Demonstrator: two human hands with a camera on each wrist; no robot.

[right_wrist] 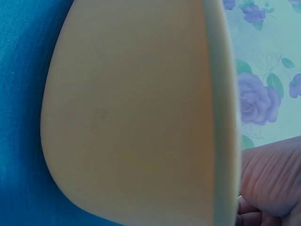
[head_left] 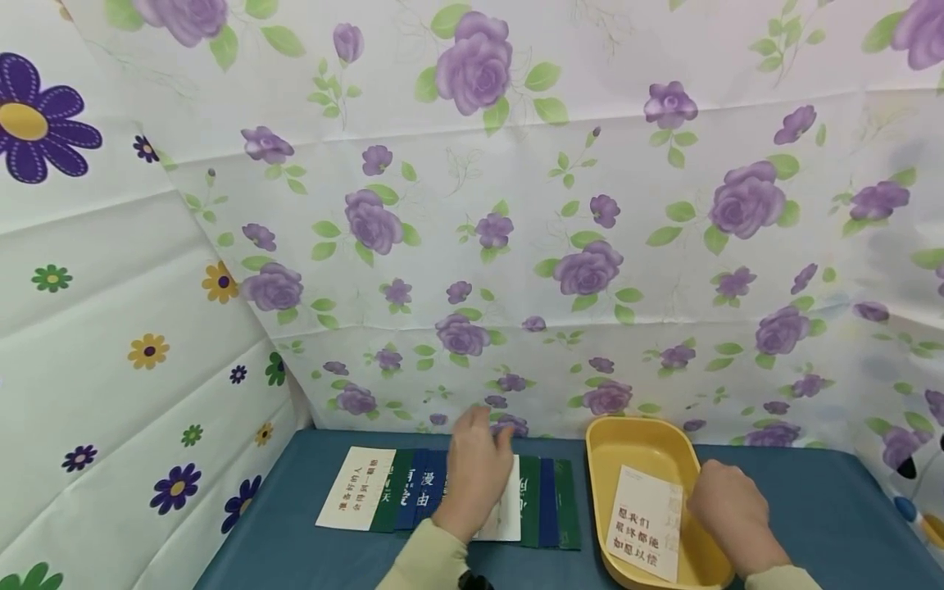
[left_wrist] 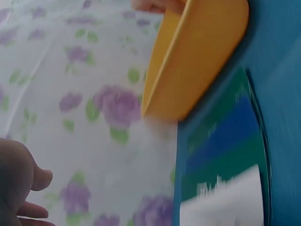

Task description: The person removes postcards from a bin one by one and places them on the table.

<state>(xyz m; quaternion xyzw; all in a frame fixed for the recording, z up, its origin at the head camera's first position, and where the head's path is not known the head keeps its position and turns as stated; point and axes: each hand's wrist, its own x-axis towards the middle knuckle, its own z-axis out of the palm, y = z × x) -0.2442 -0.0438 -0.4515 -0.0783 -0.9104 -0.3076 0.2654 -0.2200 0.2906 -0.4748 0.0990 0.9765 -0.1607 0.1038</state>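
A row of overlapping white, green and blue cards (head_left: 356, 489) with printed characters lies on the table. Over the middle of this row is my left hand (head_left: 478, 471), its thumb apart from the fingers and nothing between them; it hides some cards. In the left wrist view, the left hand (left_wrist: 21, 183) is at the lower left corner, away from the cards (left_wrist: 223, 127). My right hand (head_left: 730, 512) grips the right rim of a yellow plastic basin (head_left: 603, 438), fingers curled over the edge. Inside the basin lies a cream card (head_left: 642, 524) with dark characters.
The blue-green table covering (head_left: 804, 508) runs back to a white floral cloth (head_left: 531, 246) that hangs behind it. Another flowered cloth (head_left: 140, 287) closes off the left side. The basin stands just right of the card row.
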